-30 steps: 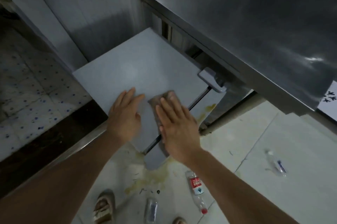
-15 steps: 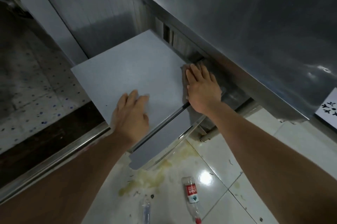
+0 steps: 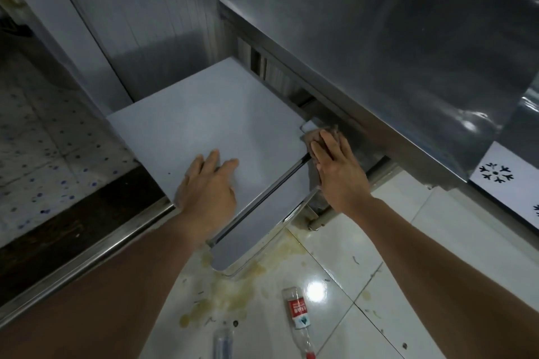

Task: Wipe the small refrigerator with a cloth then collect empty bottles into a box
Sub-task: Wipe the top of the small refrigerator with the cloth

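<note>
Brown cloth (image 3: 319, 139) crumpled under flat right hand (image 3: 339, 172), left hand (image 3: 207, 189) splayed, empty, on grey refrigerator (image 3: 204, 122)

Bare arms, bare hands

Both forearms are uncovered with no sleeve showing to the frame's edge; the left hand (image 3: 208, 186) and right hand (image 3: 339, 170) wear no gloves, rings, watch or wristband.
</note>
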`<action>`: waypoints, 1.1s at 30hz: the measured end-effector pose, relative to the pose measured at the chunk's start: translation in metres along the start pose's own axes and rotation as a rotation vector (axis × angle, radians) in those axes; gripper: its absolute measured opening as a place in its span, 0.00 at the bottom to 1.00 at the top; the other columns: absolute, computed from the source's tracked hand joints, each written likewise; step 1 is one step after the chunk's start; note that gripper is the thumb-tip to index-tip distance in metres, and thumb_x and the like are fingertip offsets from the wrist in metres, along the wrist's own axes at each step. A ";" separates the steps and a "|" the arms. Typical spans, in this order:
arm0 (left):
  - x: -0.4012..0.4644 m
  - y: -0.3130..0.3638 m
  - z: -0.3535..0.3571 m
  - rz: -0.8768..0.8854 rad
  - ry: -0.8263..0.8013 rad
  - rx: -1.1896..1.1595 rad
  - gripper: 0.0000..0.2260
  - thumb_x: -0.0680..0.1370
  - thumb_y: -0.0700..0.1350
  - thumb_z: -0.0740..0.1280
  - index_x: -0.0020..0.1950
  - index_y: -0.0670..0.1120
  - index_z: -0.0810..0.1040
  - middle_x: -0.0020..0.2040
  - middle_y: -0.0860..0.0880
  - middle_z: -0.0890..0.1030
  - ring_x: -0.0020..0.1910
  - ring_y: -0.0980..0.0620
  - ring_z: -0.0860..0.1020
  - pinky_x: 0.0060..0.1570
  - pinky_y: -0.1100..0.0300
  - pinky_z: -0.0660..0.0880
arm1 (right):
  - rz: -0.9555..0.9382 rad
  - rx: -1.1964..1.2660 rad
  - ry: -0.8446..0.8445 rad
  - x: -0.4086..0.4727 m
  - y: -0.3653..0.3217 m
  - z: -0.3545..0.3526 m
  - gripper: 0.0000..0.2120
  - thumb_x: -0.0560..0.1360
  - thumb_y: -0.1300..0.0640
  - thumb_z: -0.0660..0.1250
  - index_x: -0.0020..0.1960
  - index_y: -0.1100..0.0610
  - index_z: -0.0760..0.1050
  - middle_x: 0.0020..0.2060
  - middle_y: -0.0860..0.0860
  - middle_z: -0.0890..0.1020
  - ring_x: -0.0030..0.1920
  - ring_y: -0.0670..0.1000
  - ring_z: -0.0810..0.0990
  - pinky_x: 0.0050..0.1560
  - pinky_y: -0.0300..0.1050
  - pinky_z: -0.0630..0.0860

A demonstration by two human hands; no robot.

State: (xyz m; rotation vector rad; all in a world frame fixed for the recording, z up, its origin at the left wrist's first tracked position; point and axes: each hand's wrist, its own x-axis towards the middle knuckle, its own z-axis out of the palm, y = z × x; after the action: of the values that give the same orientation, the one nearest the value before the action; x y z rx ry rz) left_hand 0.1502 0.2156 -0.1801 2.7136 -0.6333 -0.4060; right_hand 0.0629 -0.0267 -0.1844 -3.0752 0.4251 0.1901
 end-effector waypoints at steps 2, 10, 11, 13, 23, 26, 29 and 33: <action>0.000 -0.001 0.001 0.013 0.009 0.005 0.26 0.78 0.42 0.59 0.74 0.57 0.58 0.78 0.49 0.51 0.76 0.43 0.48 0.72 0.46 0.56 | -0.015 0.016 0.001 0.015 -0.003 -0.005 0.37 0.77 0.53 0.64 0.77 0.48 0.46 0.77 0.49 0.43 0.76 0.58 0.41 0.70 0.66 0.61; 0.000 -0.004 0.007 0.015 0.061 -0.011 0.27 0.77 0.40 0.60 0.75 0.56 0.59 0.78 0.49 0.51 0.77 0.46 0.48 0.74 0.48 0.53 | -0.070 0.024 -0.002 0.082 -0.002 -0.021 0.25 0.80 0.50 0.55 0.75 0.47 0.51 0.73 0.57 0.58 0.65 0.63 0.70 0.55 0.59 0.75; 0.000 -0.003 0.007 0.008 0.071 -0.019 0.27 0.77 0.39 0.60 0.74 0.57 0.60 0.78 0.50 0.52 0.77 0.47 0.48 0.74 0.48 0.53 | -0.085 0.034 0.020 0.083 0.000 -0.020 0.25 0.80 0.50 0.55 0.75 0.48 0.51 0.72 0.58 0.59 0.61 0.63 0.74 0.52 0.56 0.76; -0.001 -0.001 0.008 -0.029 0.094 -0.043 0.27 0.77 0.39 0.59 0.74 0.58 0.61 0.78 0.52 0.53 0.77 0.47 0.49 0.74 0.48 0.54 | -0.148 0.021 0.085 0.077 0.003 -0.017 0.27 0.79 0.50 0.58 0.74 0.51 0.52 0.70 0.60 0.61 0.54 0.62 0.77 0.44 0.50 0.76; -0.030 0.026 0.006 -0.118 0.145 -0.042 0.26 0.72 0.29 0.62 0.69 0.44 0.71 0.71 0.40 0.68 0.70 0.39 0.66 0.70 0.49 0.62 | -0.343 0.092 0.142 -0.011 0.052 0.012 0.39 0.69 0.61 0.73 0.75 0.56 0.59 0.76 0.57 0.55 0.72 0.65 0.61 0.61 0.55 0.74; -0.073 0.025 0.014 -0.142 0.216 0.046 0.23 0.70 0.31 0.67 0.64 0.44 0.77 0.66 0.41 0.74 0.62 0.36 0.73 0.61 0.41 0.71 | -0.368 0.069 0.132 -0.013 0.058 0.011 0.36 0.73 0.64 0.66 0.77 0.54 0.55 0.77 0.55 0.50 0.73 0.64 0.58 0.63 0.56 0.74; -0.104 0.011 0.025 -0.156 0.296 0.046 0.19 0.73 0.36 0.67 0.64 0.44 0.77 0.67 0.43 0.74 0.63 0.36 0.72 0.61 0.43 0.69 | -0.373 0.091 0.150 -0.002 0.052 0.006 0.33 0.75 0.63 0.64 0.76 0.53 0.56 0.77 0.53 0.50 0.74 0.63 0.55 0.65 0.55 0.70; -0.103 0.000 0.036 -0.113 0.405 -0.098 0.20 0.72 0.30 0.67 0.62 0.43 0.78 0.66 0.44 0.75 0.62 0.38 0.72 0.61 0.54 0.65 | -0.305 0.089 0.174 0.004 0.027 0.007 0.30 0.76 0.60 0.64 0.76 0.57 0.58 0.77 0.55 0.51 0.77 0.59 0.46 0.76 0.55 0.53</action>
State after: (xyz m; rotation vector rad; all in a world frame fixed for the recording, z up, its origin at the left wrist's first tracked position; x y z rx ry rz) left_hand 0.0486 0.2548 -0.1925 2.6312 -0.3385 0.0874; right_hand 0.0587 -0.0530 -0.1925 -3.0260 -0.0347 -0.1024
